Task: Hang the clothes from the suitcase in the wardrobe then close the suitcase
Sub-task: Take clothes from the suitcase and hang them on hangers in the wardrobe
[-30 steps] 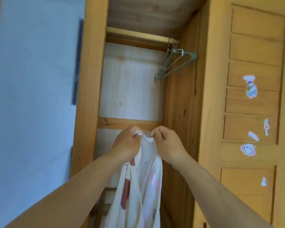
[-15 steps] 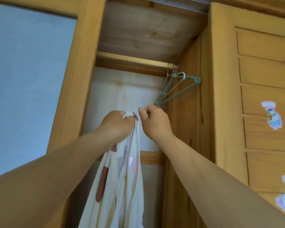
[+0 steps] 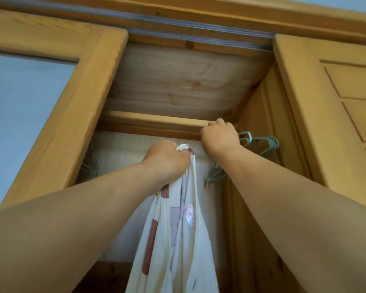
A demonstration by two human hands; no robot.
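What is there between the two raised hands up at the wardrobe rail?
Head view: only the pale back panel shows between the left hand, gripping the garment, and the right hand.

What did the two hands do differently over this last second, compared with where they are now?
The right hand let go of the white garment and rose to the wooden rail, its fingers now curled at the hooks of the green hangers; whether it grips one is unclear. The left hand lifted the garment higher. It still grips the garment's top, and the hangers still hang at the rail's right end.
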